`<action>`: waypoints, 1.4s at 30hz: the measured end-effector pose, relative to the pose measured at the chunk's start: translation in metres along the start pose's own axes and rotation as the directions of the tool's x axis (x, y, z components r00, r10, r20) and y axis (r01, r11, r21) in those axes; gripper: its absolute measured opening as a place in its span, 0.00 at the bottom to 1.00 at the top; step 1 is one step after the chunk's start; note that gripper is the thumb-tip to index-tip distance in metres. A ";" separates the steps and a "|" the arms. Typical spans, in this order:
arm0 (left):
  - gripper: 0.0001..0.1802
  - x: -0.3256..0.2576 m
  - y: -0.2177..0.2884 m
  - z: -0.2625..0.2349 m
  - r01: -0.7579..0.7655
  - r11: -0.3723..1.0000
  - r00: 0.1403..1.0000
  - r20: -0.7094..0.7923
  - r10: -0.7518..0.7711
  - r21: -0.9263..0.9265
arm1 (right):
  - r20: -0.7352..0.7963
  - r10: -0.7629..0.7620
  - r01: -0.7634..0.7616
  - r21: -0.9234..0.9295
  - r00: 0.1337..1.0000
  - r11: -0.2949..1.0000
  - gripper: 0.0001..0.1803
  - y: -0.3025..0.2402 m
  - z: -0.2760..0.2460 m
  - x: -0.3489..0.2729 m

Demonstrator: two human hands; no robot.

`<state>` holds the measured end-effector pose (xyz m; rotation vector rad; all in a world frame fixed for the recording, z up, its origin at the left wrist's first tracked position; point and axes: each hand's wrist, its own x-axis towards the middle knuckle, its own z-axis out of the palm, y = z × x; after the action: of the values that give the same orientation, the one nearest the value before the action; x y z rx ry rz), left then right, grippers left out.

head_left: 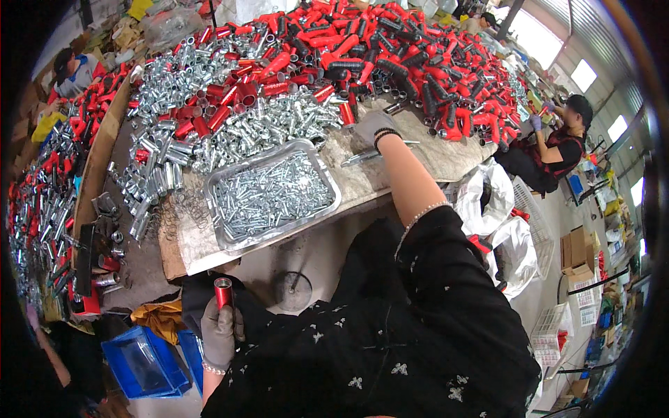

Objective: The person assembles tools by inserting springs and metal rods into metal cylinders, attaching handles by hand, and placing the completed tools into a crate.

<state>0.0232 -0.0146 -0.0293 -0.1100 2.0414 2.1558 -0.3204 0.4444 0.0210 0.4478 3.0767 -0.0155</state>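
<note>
In my left hand (pixel 221 333), in a grey glove, a red metal tube (pixel 223 294) stands upright with its open silver end on top. The fingers are wrapped round it, below the table's front edge. My right hand (pixel 375 128), gloved and with dark bands at the wrist, reaches over the worktable (pixel 435 150) to the edge of the heap. Its fingers are mostly hidden. Beside them a red tube (pixel 347 114) stands among the parts, and a thin metal rod (pixel 369 155) lies under the wrist. Left of that arm rests a clear tray (pixel 233 242) full of small screws.
Silver tubes (pixel 174 83) and red-and-black handles (pixel 432 70) are heaped across the table. Thin wire springs (pixel 185 219) lie left of the tray. A wooden board (pixel 104 150) borders the left side. White sacks (pixel 516 251) and blue crates (pixel 145 362) flank me. A co-worker (pixel 557 143) sits at right.
</note>
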 end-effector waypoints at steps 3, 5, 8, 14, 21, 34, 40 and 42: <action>0.29 0.000 -0.002 -0.004 -0.042 0.998 0.999 0.032 0.041 0.040 | -0.146 0.192 -0.147 0.272 0.971 0.951 0.23 0.007 -0.012 -0.020; 0.29 0.005 -0.001 -0.001 -0.036 0.999 0.998 0.057 0.035 0.022 | -0.249 0.132 -0.034 0.364 0.959 0.931 0.20 0.032 -0.008 -0.025; 0.28 0.004 -0.008 0.000 0.004 1.000 0.997 0.072 -0.005 0.012 | -0.298 0.014 0.143 0.498 0.954 0.855 0.19 0.042 -0.005 -0.044; 0.25 0.011 -0.003 0.017 0.036 0.999 0.990 0.140 -0.036 0.009 | -0.257 0.115 0.087 0.660 0.959 0.746 0.20 0.048 -0.001 -0.078; 0.24 0.007 -0.004 0.024 -0.003 0.998 0.987 0.159 -0.008 0.066 | -0.420 -0.039 0.359 0.720 0.907 0.594 0.15 0.039 0.003 -0.114; 0.20 0.014 0.041 0.039 -0.236 0.896 0.952 0.274 0.136 0.376 | -0.367 -0.897 0.855 0.519 0.246 0.022 0.09 -0.080 -0.053 -0.290; 0.27 0.009 0.020 0.031 -0.393 0.798 0.875 0.454 0.172 0.456 | -0.097 -0.928 0.867 0.404 0.359 0.293 0.09 -0.070 -0.034 -0.306; 0.29 0.010 0.013 0.027 -0.418 0.732 0.881 0.435 0.184 0.538 | -0.160 -0.925 0.815 0.540 0.344 0.209 0.11 -0.078 -0.031 -0.315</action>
<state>0.0128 0.0122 -0.0165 0.7019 2.5287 1.3569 -0.0423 0.2802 0.0628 -1.3349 2.5346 -0.9098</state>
